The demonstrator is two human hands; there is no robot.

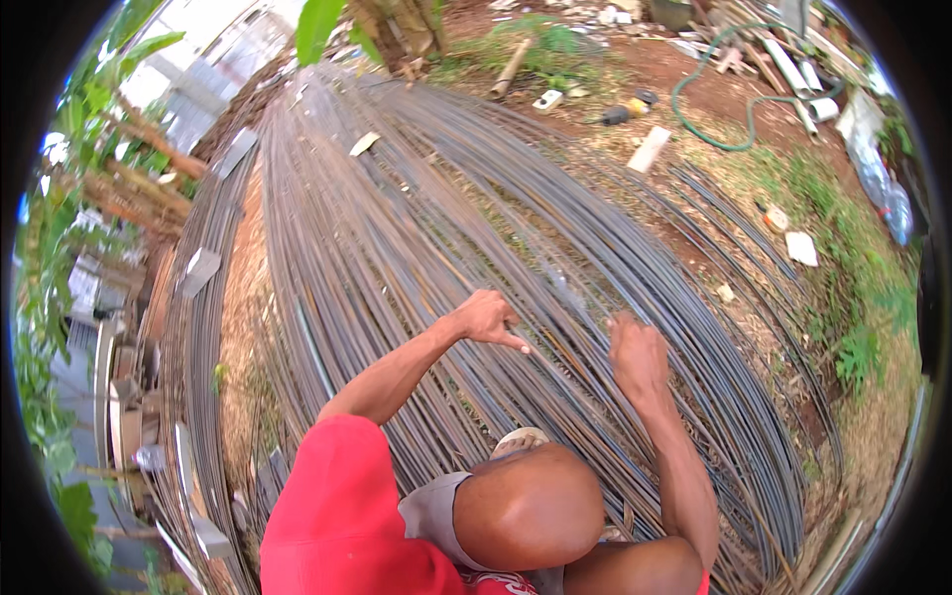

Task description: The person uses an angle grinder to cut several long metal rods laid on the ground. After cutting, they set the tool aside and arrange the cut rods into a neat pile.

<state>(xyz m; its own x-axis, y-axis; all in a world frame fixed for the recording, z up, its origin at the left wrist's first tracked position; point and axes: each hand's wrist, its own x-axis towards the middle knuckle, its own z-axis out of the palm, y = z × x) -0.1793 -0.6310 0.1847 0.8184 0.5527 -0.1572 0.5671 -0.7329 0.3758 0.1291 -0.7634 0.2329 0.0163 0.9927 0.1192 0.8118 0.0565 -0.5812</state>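
Steel rods (pixel 416 228) are lying under both hands, left hand (pixel 486 319) pointing one finger down, right hand (pixel 638 357) curling loosely, grip unclear.

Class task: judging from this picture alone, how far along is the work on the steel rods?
Done: nothing clearly; the long rods lie heaped together. In hand: the left hand points a finger down onto one rod, and the right hand closes around another. Left: nearly the whole pile, since no rod lies pulled clear.
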